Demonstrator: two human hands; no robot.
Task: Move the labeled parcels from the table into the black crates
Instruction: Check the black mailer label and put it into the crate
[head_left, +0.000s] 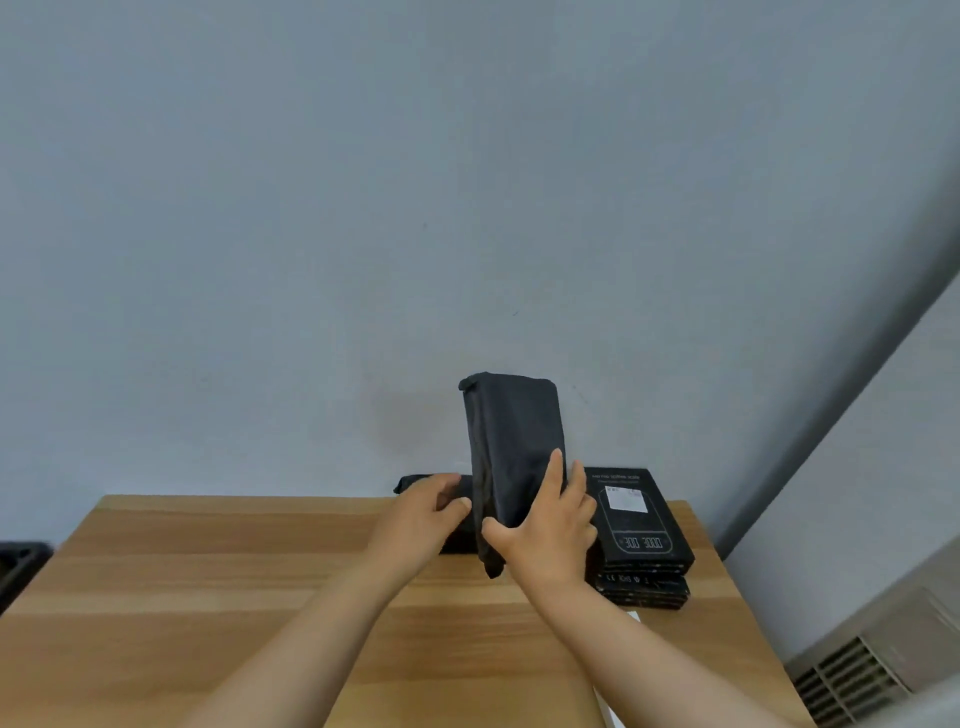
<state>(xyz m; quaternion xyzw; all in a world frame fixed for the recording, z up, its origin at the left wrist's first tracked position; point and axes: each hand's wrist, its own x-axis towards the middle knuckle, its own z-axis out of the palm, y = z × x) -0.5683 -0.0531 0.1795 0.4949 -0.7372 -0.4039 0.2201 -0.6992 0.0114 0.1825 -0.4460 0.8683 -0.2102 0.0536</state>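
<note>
A black wrapped parcel (514, 447) stands tilted upright above the far part of the wooden table (208, 582). My right hand (550, 535) grips its lower end, thumb on the near side and fingers on the right face. My left hand (421, 514) holds another black wrapped parcel (415, 480) that lies flat at the table's back edge, mostly hidden behind the hand. To the right sits a stack of black boxes (641, 545) with a white label on top. A black crate (18, 566) shows only its corner at the left edge.
A grey wall rises directly behind the table. A beige unit with a vent grille (852, 675) stands on the floor at the lower right. A white slip (634, 617) lies by the stack near the table's right edge.
</note>
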